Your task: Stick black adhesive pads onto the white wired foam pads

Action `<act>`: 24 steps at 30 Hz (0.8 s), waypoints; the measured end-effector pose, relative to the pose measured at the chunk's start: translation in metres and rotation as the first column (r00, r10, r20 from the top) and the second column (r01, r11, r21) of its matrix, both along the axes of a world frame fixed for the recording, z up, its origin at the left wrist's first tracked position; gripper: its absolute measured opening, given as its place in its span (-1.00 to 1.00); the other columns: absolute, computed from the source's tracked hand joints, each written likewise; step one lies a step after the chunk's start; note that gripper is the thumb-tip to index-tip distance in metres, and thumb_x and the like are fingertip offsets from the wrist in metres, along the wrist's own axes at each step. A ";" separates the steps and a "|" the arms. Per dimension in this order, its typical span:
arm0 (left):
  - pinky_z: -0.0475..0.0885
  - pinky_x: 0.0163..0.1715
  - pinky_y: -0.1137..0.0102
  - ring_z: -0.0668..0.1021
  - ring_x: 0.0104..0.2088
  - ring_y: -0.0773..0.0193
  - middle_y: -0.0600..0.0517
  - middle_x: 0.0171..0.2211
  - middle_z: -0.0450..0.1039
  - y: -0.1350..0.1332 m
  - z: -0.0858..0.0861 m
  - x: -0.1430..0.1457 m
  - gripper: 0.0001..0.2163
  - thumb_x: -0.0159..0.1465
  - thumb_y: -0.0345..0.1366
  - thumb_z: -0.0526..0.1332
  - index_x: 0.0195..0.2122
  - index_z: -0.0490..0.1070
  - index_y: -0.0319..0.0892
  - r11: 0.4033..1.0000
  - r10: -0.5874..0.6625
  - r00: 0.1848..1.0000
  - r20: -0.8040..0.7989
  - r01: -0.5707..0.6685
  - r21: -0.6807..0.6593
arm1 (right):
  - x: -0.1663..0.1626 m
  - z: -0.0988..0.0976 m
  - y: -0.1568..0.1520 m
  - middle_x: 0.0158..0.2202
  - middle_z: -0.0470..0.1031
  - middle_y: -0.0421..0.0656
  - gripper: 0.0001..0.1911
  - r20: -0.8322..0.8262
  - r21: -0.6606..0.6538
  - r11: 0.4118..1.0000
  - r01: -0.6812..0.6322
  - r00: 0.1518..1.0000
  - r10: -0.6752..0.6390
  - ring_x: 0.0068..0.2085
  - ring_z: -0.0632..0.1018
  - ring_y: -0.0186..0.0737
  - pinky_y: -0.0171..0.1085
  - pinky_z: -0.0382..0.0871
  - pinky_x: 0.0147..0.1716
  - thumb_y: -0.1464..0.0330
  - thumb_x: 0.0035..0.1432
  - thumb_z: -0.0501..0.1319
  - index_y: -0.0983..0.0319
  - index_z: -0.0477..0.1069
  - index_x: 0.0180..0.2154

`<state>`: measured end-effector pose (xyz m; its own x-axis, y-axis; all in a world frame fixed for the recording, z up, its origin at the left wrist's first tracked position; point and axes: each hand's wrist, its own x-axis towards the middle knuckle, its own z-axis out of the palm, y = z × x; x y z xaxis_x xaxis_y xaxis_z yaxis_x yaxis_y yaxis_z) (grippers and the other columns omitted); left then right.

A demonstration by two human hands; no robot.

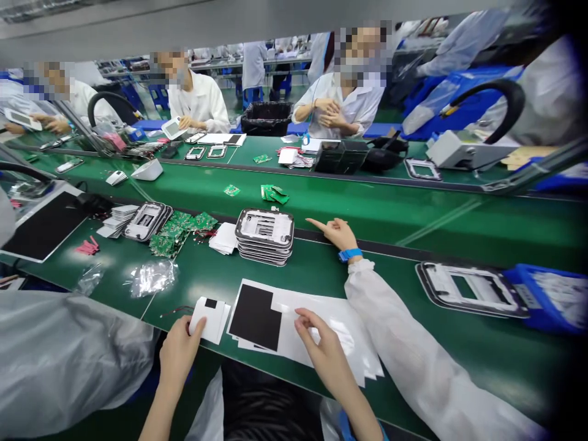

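My left hand (178, 354) grips the near edge of a small white card (210, 317) with a black square on it, thumb on top. My right hand (321, 344) lies with its fingers stretched on a white sheet (337, 318) beside a large black square pad (255, 317) at the table's front edge. A co-worker's hand (337, 233) in a white sleeve with a blue wristband reaches in from the right. It points with one finger toward a stack of white and grey device frames (265, 235).
Green circuit boards (177, 231), another frame stack (146, 220), white card piles (223, 237) and clear bags (151, 277) lie on the green table. A single frame (468, 288) and a blue bin (549, 294) sit at the right. Several people in white coats work across the belt.
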<state>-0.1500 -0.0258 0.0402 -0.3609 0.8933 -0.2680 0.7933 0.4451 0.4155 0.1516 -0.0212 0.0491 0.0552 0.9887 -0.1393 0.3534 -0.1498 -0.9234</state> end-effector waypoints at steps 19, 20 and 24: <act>0.02 0.21 -0.18 0.22 0.29 -0.11 -0.22 0.31 0.13 0.043 0.005 -0.012 -0.56 -0.07 -0.39 0.46 -0.19 0.33 -0.13 0.447 -0.891 0.409 -0.195 0.864 -0.232 | 0.041 -0.071 -0.015 -0.24 0.65 -0.21 -0.84 0.263 0.424 0.898 -0.119 0.965 0.004 -0.26 0.67 -0.15 -0.40 0.60 -0.41 0.31 0.22 0.22 0.08 0.53 -0.16; 0.02 0.22 -0.17 0.23 0.28 -0.11 -0.23 0.31 0.14 0.044 0.006 -0.010 -0.57 -0.05 -0.40 0.44 -0.18 0.34 -0.14 0.429 -0.900 0.388 -0.199 0.872 -0.238 | 0.042 -0.074 -0.017 -0.24 0.65 -0.21 -0.84 0.280 0.436 0.889 -0.141 0.960 0.014 -0.27 0.67 -0.15 -0.39 0.61 -0.41 0.30 0.23 0.21 0.08 0.53 -0.16; -0.06 0.26 -0.12 0.18 0.30 -0.10 -0.24 0.26 0.20 0.047 0.018 -0.002 -0.59 0.00 -0.40 0.40 -0.11 0.36 -0.19 0.330 -0.937 0.281 -0.208 0.907 -0.262 | 0.046 -0.087 -0.022 -0.23 0.64 -0.19 -0.83 0.327 0.446 0.873 -0.199 0.944 0.047 -0.25 0.67 -0.13 -0.35 0.62 -0.37 0.25 0.25 0.18 0.08 0.50 -0.16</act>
<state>-0.1516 0.0210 0.0580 0.6245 0.6637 -0.4118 0.7569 -0.6443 0.1094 0.1980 -0.0431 -0.0382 -0.1074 0.9333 0.3427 0.6076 0.3344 -0.7204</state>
